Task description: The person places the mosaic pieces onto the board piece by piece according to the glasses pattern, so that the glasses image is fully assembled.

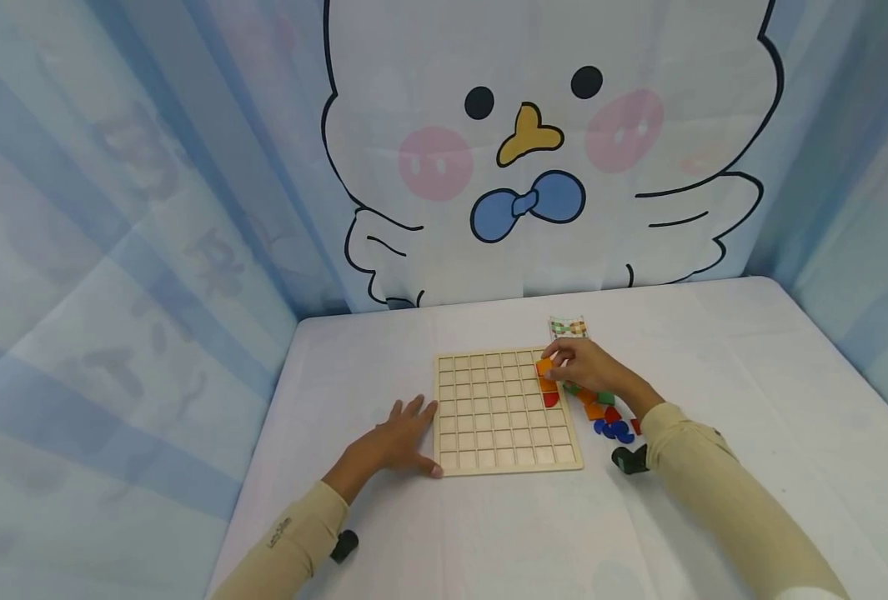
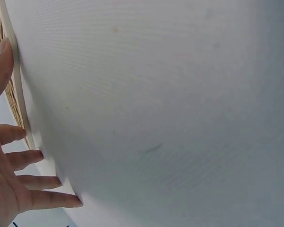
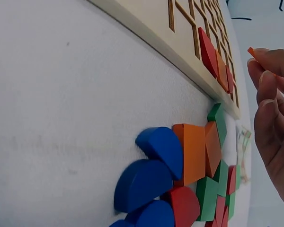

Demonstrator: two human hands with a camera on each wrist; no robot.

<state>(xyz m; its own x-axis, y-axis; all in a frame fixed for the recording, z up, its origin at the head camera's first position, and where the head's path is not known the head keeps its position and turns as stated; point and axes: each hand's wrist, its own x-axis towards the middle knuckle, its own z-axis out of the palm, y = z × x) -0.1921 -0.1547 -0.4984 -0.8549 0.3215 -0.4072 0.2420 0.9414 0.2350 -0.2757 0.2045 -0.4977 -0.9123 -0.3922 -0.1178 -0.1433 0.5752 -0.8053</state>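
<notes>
A wooden board (image 1: 499, 417) with a grid of square cells lies on the table. My left hand (image 1: 402, 437) rests at the board's left edge, fingers spread, with thumb and fingertips at the rim (image 2: 20, 90). Over the board's far right corner, my right hand (image 1: 582, 367) pinches a small orange block (image 3: 251, 51) between thumb and fingertips. Below it, a red block (image 3: 208, 53), an orange block (image 3: 221, 71) and another red block (image 3: 229, 79) sit in cells along the right edge.
Right of the board lie loose blocks: blue half-rounds (image 3: 144, 186), orange (image 3: 193, 151), green (image 3: 207, 198) and red (image 3: 184, 205) ones. A patterned card (image 1: 568, 327) lies behind the right hand. A printed curtain (image 1: 522, 250) hangs behind the table.
</notes>
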